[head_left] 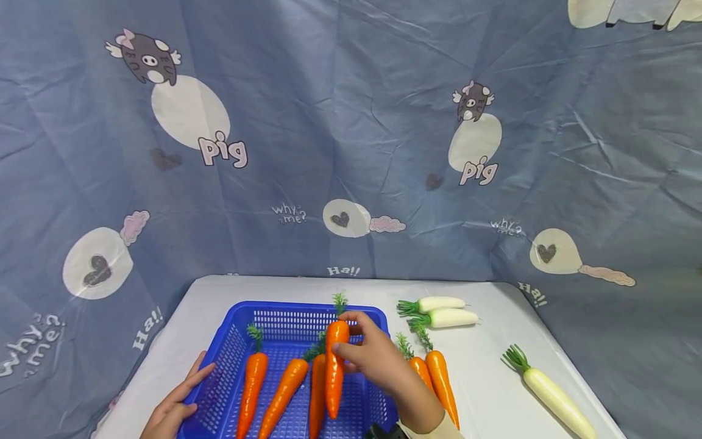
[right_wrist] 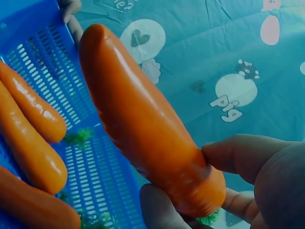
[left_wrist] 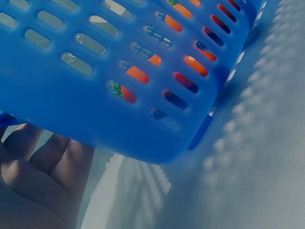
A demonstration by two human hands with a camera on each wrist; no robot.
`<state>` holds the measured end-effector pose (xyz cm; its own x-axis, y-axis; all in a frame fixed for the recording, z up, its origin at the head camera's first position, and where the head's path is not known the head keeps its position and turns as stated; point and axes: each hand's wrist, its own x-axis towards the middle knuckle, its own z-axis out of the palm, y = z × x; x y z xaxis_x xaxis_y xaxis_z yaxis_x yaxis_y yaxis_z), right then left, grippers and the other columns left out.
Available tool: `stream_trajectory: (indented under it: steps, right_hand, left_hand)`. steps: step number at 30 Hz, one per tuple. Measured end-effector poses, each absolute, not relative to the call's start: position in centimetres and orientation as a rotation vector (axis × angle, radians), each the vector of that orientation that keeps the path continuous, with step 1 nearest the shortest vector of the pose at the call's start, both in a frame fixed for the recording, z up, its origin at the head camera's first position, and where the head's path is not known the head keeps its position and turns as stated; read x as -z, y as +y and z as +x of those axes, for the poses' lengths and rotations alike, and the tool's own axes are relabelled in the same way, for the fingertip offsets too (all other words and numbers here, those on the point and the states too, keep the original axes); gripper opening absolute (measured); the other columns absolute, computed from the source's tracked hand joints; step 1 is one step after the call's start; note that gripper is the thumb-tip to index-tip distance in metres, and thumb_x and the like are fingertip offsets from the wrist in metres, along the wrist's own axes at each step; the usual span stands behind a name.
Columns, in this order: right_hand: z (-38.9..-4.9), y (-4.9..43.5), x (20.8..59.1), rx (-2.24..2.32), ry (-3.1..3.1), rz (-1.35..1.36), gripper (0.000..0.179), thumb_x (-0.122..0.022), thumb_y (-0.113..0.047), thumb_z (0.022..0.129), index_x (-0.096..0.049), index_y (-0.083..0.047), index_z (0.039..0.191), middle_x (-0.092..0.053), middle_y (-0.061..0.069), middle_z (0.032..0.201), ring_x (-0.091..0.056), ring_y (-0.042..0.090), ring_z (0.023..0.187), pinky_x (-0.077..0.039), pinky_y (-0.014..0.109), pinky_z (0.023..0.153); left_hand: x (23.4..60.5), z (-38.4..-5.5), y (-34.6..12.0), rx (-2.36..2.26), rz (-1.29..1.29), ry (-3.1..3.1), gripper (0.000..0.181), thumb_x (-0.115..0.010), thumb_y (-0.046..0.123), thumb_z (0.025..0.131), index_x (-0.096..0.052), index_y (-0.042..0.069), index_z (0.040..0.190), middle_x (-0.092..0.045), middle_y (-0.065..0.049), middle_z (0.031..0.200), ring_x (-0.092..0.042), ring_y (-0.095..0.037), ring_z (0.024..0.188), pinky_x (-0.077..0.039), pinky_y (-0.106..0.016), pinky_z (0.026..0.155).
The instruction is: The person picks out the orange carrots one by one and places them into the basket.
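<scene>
My right hand [head_left: 375, 350] holds a carrot [head_left: 336, 366] near its leafy top, thumb on one side and fingers on the other. Over the right part of a blue plastic basket [head_left: 307, 306] the carrot hangs, tip toward me. In the right wrist view the same carrot [right_wrist: 143, 124] fills the middle, its green leaves mostly hidden below the hand. Several more carrots [head_left: 253, 384] lie side by side in the basket. My left hand [head_left: 177, 402] grips the basket's left rim, fingertips over the edge. The left wrist view shows the fingers [left_wrist: 71, 167] at the perforated wall.
Right of the basket, two carrots [head_left: 439, 375] lie on the white table [head_left: 493, 384], partly behind my right forearm. Two white radishes [head_left: 450, 317] lie farther back, and another white radish [head_left: 556, 396] at the far right. A blue printed cloth [head_left: 351, 152] hangs behind.
</scene>
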<state>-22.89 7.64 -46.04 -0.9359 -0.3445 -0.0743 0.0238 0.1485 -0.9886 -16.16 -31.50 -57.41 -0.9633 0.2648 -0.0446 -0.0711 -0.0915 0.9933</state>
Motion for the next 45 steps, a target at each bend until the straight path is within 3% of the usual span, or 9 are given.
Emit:
stream_trajectory:
  steps: [4,7,10,12,21,29,37,45]
  right_hand:
    - [-22.8,7.0,46.0,1.860,2.148,-0.321,0.051,-0.074,-0.010,0.092,-0.054,-0.014,0.140,-0.060,0.017,0.127,-0.071,0.026,0.096,-0.063,0.040,0.073]
    - [-22.6,6.3,46.3,1.851,2.138,-0.320,0.048,-0.073,-0.009,0.092,-0.056,-0.016,0.137,-0.061,0.016,0.126,-0.071,0.027,0.096,-0.063,0.041,0.072]
    - [-22.5,5.8,46.7,1.850,2.114,-0.315,0.047,-0.073,-0.008,0.092,-0.058,-0.016,0.136,-0.061,0.016,0.125,-0.072,0.027,0.095,-0.063,0.042,0.071]
    - [-22.5,5.5,46.9,1.848,2.107,-0.319,0.046,-0.073,-0.008,0.092,-0.058,-0.015,0.135,-0.060,0.016,0.124,-0.072,0.027,0.094,-0.063,0.041,0.070]
    - [-22.9,4.8,46.7,1.809,2.145,-0.353,0.045,-0.074,-0.008,0.092,-0.058,-0.018,0.134,-0.060,0.014,0.121,-0.072,0.026,0.091,-0.063,0.044,0.071]
    - [-22.9,4.7,47.1,1.771,2.134,-0.331,0.045,-0.074,-0.008,0.093,-0.058,-0.018,0.134,-0.061,0.014,0.124,-0.072,0.026,0.089,-0.063,0.043,0.071]
    - [-22.7,5.0,47.4,1.643,2.195,-0.292,0.053,-0.074,-0.009,0.092,-0.054,-0.015,0.142,-0.061,0.021,0.129,-0.071,0.029,0.088,-0.062,0.043,0.072]
    - [-22.7,5.2,47.2,1.637,2.194,-0.291,0.055,-0.075,-0.012,0.092,-0.054,-0.016,0.143,-0.061,0.022,0.130,-0.072,0.030,0.090,-0.062,0.044,0.073]
  left_hand:
    - [58.3,-16.5,-31.9,-2.165,0.438,1.926,0.069,-0.032,-0.008,0.093,-0.026,-0.003,0.162,-0.027,0.054,0.148,-0.037,0.028,0.127,-0.049,-0.018,0.094]
    - [59.1,-16.8,-32.3,-2.135,0.748,1.968,0.073,-0.027,-0.017,0.088,-0.027,-0.006,0.160,-0.019,0.046,0.159,-0.025,0.028,0.137,-0.037,-0.015,0.107]
    - [59.7,-17.2,-32.6,-2.150,1.045,1.865,0.080,-0.018,-0.024,0.083,-0.025,-0.007,0.160,-0.011,0.038,0.167,-0.014,0.023,0.145,-0.026,-0.006,0.107]
    - [59.7,-17.5,-32.7,-2.155,1.125,1.799,0.081,-0.014,-0.026,0.082,-0.021,-0.008,0.160,-0.008,0.035,0.169,-0.012,0.021,0.148,-0.025,-0.005,0.107]
    - [58.6,-16.9,-32.3,-2.161,0.662,1.931,0.069,-0.031,-0.012,0.090,-0.024,-0.011,0.158,-0.020,0.049,0.156,-0.028,0.029,0.134,-0.040,-0.011,0.099]
    - [58.4,-16.4,-31.9,-2.111,0.453,2.060,0.069,-0.033,-0.008,0.090,-0.029,-0.008,0.159,-0.021,0.051,0.151,-0.031,0.033,0.127,-0.041,-0.010,0.094]
    - [58.4,-16.7,-32.3,-2.200,0.618,1.773,0.069,-0.037,-0.003,0.094,-0.019,-0.008,0.161,-0.025,0.052,0.152,-0.033,0.028,0.132,-0.048,-0.019,0.098]
    - [58.6,-16.9,-32.3,-2.201,0.722,1.819,0.071,-0.028,-0.014,0.090,-0.026,-0.006,0.161,-0.023,0.050,0.155,-0.031,0.027,0.134,-0.046,-0.017,0.098]
